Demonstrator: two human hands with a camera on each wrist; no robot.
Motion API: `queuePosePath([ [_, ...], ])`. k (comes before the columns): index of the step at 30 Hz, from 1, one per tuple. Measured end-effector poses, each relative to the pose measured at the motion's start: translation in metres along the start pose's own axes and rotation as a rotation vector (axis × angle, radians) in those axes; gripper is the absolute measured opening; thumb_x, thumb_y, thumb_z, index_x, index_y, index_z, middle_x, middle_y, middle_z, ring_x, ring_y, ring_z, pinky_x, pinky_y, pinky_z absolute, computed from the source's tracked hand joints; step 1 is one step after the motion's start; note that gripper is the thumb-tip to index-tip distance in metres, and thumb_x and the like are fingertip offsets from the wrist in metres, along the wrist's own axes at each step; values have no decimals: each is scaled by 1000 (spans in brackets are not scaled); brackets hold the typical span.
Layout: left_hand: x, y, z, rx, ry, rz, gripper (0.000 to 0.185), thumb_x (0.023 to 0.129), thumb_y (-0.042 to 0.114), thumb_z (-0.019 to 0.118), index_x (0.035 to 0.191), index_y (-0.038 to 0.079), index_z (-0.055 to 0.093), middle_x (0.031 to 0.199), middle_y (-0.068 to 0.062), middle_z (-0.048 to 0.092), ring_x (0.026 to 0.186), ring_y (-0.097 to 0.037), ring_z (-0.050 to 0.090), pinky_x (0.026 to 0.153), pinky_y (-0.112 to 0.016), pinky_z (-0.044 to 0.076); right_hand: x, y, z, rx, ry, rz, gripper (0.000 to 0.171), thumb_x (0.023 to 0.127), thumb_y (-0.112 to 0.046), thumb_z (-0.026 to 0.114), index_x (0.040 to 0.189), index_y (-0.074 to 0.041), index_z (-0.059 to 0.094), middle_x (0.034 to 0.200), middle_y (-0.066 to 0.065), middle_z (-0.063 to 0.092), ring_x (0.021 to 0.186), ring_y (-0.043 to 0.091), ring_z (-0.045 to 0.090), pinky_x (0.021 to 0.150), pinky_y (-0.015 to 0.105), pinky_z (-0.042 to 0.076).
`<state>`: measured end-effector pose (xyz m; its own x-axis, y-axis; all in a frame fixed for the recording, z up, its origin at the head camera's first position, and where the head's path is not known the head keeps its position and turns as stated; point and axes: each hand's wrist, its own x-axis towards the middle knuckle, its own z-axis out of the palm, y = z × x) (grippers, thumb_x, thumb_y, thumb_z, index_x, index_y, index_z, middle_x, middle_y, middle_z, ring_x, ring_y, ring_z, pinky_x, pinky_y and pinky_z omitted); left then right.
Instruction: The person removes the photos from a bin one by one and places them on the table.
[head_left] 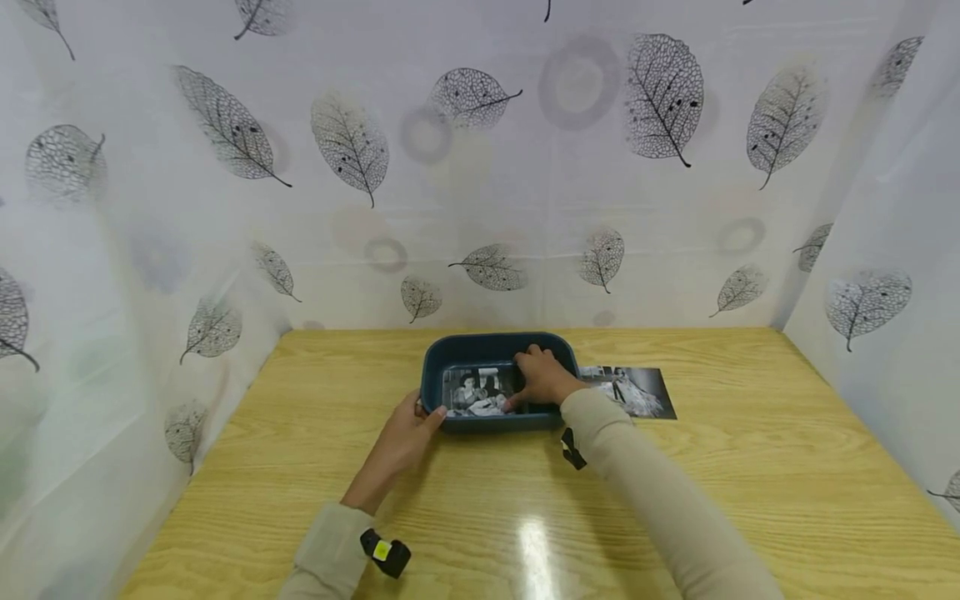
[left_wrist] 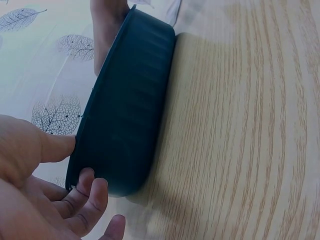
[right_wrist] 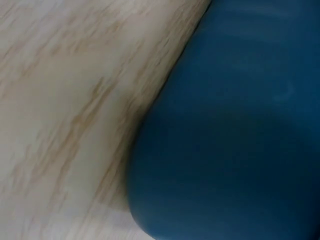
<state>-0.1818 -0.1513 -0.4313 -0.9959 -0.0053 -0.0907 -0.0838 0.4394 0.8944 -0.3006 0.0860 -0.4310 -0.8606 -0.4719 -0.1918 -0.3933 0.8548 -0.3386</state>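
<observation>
We see a dark blue tray (head_left: 495,346) standing on the wooden tabletop (head_left: 750,467), near its far edge and about midway between the side walls of leaf-printed cloth (head_left: 525,167). Our left hand (head_left: 408,429) rests against the tray's near left corner, the thumb lying along the rim and the fingers (left_wrist: 92,192) loosely spread against the outer wall; the left wrist view shows them touching the dark ribbed side without curling round it. Our right hand (head_left: 542,377) reaches down into the tray from the right, its grip pressed on a black-and-white photograph (head_left: 474,390) that lies flat on the tray's floor, fingertips on the print's right part; whether they pinch an edge or merely press, we cannot tell. The right wrist view gives only a blurred blue wall of the tray beside pale wood grain. A second black-and-white photograph (head_left: 637,392) lies flat on the tabletop just to the right of the tray, partly behind our right wrist. Both arms wear beige sleeves (head_left: 660,500), each with a small black device strapped at the wrist.
</observation>
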Motion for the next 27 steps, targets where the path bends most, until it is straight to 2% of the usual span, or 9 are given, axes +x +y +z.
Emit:
queuePosePath([
  [6,-1,1,1,-2,0,-5,44,105,16,57,144,-1,45,89,-7,49,75,-18,45,63,-32,36,2,-2,2,15,26,32,94,77,-45,87,146,2,46,144,26,43,133,46,41,108,55,38],
  [10,-2,1,1,0,-1,-3,43,105,16,57,142,-2,46,89,-7,49,74,-18,45,63,-32,36,4,-2,3,36,69,39,87,74,-42,90,138,1,50,134,25,50,127,45,48,103,54,42],
  [15,-3,2,1,-6,-1,-2,41,105,16,57,140,-3,47,90,-7,49,77,-19,46,65,-33,36,7,-1,4,84,160,53,62,77,-29,91,120,-1,56,114,18,58,107,36,58,91,49,48],
  [20,-3,2,1,-8,1,-5,42,105,16,57,140,-3,47,90,-6,49,77,-18,46,65,-32,36,8,-1,3,141,233,74,39,83,-18,86,109,-5,59,103,14,64,92,33,63,80,47,52],
  [23,-2,1,1,-6,1,-3,40,105,16,57,138,-3,47,88,-6,49,72,-17,44,61,-31,36,7,-1,1,171,274,59,32,85,-13,83,106,-5,61,101,14,66,88,33,65,77,48,53],
  [27,-2,1,1,-5,-1,-10,44,105,18,57,143,-2,45,90,-7,50,74,-18,44,63,-32,36,6,0,-2,190,332,34,28,85,-9,82,103,-5,62,99,15,67,85,32,65,75,48,52],
])
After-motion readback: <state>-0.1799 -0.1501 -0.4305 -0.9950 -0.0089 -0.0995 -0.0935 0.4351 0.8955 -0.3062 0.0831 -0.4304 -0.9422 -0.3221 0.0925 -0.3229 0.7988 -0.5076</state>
